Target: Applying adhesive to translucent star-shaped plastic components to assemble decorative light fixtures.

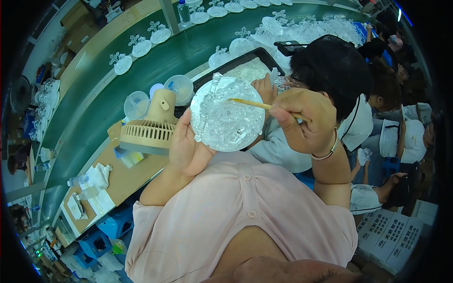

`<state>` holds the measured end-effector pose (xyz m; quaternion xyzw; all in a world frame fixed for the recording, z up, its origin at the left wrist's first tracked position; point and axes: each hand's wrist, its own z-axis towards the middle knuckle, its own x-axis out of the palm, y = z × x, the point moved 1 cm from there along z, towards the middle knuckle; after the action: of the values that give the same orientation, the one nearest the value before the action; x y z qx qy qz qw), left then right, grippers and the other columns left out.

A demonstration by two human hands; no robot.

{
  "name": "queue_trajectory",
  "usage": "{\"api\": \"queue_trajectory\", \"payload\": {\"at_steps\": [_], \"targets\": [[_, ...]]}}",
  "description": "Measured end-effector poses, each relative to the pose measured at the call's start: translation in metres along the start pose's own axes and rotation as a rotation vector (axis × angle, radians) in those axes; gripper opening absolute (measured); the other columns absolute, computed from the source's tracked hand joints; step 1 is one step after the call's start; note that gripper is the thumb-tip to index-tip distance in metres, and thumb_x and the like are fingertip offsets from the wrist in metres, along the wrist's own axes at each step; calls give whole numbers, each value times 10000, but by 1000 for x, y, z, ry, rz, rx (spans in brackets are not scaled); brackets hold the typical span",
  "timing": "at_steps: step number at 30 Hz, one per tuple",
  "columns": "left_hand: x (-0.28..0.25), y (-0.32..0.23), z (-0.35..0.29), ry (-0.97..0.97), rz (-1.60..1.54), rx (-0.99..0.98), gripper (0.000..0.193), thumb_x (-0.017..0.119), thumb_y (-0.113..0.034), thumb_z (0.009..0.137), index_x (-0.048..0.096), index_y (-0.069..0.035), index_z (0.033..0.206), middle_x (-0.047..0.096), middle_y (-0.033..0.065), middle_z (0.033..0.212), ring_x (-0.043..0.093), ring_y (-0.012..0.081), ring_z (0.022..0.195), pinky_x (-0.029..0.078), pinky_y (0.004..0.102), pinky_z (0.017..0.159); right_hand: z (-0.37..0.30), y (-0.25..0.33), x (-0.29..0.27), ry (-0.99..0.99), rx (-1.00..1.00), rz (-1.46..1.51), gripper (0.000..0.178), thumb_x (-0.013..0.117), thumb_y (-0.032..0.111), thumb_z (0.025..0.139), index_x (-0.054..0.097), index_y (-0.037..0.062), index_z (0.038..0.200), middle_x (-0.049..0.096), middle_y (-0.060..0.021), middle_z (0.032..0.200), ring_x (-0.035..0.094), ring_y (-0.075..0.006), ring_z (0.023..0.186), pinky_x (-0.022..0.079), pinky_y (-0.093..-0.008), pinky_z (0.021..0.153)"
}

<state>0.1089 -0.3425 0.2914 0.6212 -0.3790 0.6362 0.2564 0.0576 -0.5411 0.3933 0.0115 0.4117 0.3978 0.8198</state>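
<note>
My left hand (186,148) grips the left edge of a round white disc (229,125) and holds it up in front of my chest. Clear, glassy beads or chips cover much of its face, and a clear lump stands out at its upper rim. Between the thumb and fingers of my right hand (309,118) is a thin yellowish wooden stick (252,103). Its tip points left over the upper part of the disc; whether it touches the beads I cannot tell.
A beige fan (148,125) and plastic tubs (137,104) stand left of the disc. Beyond is a black tray (259,54) of clear granules, where a co-worker in a black cap (325,66) works close on my right. Similar decorated discs (141,48) line the green conveyor (179,52).
</note>
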Motion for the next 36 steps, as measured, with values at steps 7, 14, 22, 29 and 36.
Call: {"api": "queue_trajectory", "payload": {"at_steps": [7,14,22,29,36], "targets": [[2,-1,2,-17,21,1,499,206,-374,940,300,-88,1338,366,125,1346,375,287,1230,306,462,1008,0,-1,-3,-29,-19,16,78,616,52,787,573,3,744,596,-88,674,589,-199,566,455,-259,518],[4,-4,2,-10,-26,17,502,222,-376,938,306,-77,1333,372,135,1341,379,297,1226,306,479,1003,0,9,-11,-27,-47,-53,87,635,102,778,584,39,749,596,-72,669,582,-197,563,444,-269,513],[5,-2,1,-9,-61,2,514,238,-381,936,305,-57,1329,371,151,1339,368,309,1231,288,493,1008,-3,5,1,37,-60,-48,85,636,100,771,586,38,744,591,-65,659,571,-200,546,425,-274,498],[1,-6,0,-53,-103,-9,522,243,-381,932,283,-54,1337,345,155,1354,351,325,1239,274,500,1016,0,1,-1,-68,-20,36,93,643,73,745,581,25,696,563,-79,625,539,-214,507,409,-278,476],[-2,-5,-1,-82,-126,4,542,282,-417,924,275,-79,1347,336,140,1361,357,312,1238,301,494,1009,-2,3,2,-26,-81,-4,87,642,75,746,580,16,741,576,-78,637,548,-213,521,419,-275,488]]}}
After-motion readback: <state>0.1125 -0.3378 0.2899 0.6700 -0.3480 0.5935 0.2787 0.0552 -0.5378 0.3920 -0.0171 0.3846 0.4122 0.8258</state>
